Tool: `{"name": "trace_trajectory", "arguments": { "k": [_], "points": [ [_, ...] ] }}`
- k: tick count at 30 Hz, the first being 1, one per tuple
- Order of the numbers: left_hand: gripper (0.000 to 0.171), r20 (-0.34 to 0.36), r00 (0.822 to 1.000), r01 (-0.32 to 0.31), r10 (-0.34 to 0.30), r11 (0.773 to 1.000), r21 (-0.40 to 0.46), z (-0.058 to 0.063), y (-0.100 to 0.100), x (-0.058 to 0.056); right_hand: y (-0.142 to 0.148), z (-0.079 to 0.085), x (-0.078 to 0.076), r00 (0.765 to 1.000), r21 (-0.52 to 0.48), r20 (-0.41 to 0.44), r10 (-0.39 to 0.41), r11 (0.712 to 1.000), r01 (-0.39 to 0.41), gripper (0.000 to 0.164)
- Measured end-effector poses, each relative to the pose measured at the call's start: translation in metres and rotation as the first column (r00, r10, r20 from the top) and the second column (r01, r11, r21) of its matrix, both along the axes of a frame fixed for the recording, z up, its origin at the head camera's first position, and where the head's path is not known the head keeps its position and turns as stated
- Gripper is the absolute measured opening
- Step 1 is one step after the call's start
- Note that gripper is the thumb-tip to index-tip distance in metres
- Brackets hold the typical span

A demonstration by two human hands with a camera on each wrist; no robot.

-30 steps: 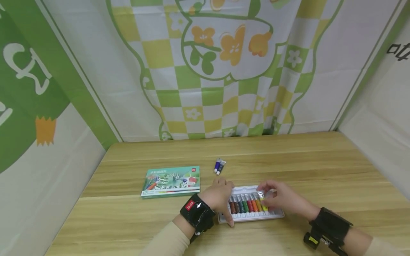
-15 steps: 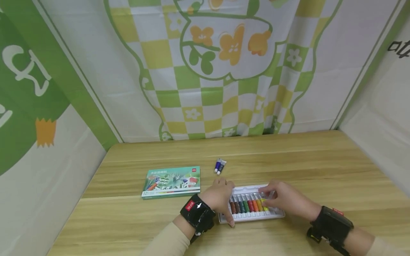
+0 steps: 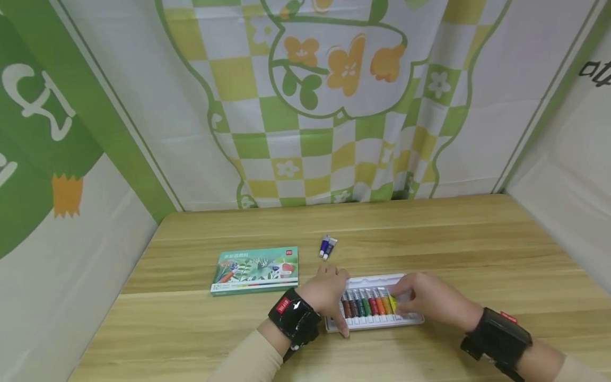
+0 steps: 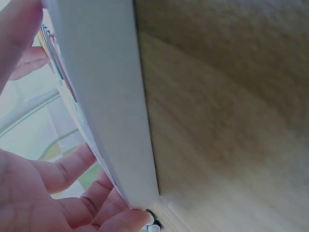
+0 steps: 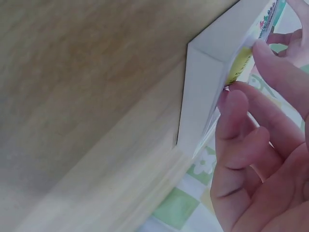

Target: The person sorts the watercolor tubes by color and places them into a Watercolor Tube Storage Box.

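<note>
A white paint tray (image 3: 369, 283) lies on the wooden table, with a row of small colored paint tubes (image 3: 366, 306) side by side in it. My left hand (image 3: 326, 295) grips the tray's left end, thumb at the near edge and fingers at the far edge. At the right end of the row, my right hand (image 3: 427, 298) pinches a yellow paint tube (image 5: 240, 64) between thumb and forefinger, down in the tray. The right fingers partly cover that tube in the head view. In the left wrist view the tray's side wall (image 4: 104, 96) stands beside the left fingers.
A green illustrated paint box (image 3: 258, 270) lies left of the tray. Two small blue and dark paint tubes (image 3: 327, 247) lie together beyond the left hand. A checked curtain (image 3: 334, 154) hangs behind the table's far edge.
My right hand has shifted slightly rightward and turned at the wrist, and the yellow tube has come away from the row a little. The left hand and the tray have stayed put.
</note>
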State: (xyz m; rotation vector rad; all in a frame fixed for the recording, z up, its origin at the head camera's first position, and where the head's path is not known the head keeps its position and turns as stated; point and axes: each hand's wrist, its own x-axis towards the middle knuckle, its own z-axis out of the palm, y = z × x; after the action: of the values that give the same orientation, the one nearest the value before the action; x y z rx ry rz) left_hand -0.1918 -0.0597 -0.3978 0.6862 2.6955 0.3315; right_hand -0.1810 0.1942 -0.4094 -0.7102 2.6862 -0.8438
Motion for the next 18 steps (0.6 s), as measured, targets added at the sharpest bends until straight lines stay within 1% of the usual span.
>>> {"name": "trace_trajectory", "arguments": {
  "k": [5, 8, 10, 14, 18],
  "points": [
    [0.11, -0.001, 1.0, 0.009, -0.009, 1.0, -0.006, 0.0015, 0.0001, -0.0006, -0.0033, -0.0012, -0.0006, 1.0, 0.045, -0.023, -0.007, 0.999, 0.008, 0.021],
    [0.109, -0.008, 1.0, 0.012, -0.012, 1.0, -0.013, 0.0014, -0.0001, -0.0013, -0.0031, -0.0021, -0.0012, 0.999, 0.05, -0.042, 0.004, 0.999, -0.002, 0.022],
    [0.108, -0.013, 1.0, 0.012, -0.012, 1.0, -0.013, 0.0012, -0.0005, -0.0013, -0.002, -0.0022, -0.0016, 0.999, 0.037, -0.032, 0.013, 0.999, -0.012, 0.024],
    [0.108, -0.013, 1.0, 0.008, -0.008, 1.0, -0.008, -0.0008, -0.0008, -0.0015, -0.0008, -0.0008, -0.0014, 1.0, 0.024, 0.013, -0.005, 1.0, 0.005, 0.028],
    [0.109, -0.005, 1.0, 0.005, -0.005, 1.0, -0.006, -0.0022, -0.0005, -0.0014, -0.0002, -0.0001, -0.0015, 1.0, 0.028, 0.015, -0.012, 1.0, 0.011, 0.026]
  ]
}}
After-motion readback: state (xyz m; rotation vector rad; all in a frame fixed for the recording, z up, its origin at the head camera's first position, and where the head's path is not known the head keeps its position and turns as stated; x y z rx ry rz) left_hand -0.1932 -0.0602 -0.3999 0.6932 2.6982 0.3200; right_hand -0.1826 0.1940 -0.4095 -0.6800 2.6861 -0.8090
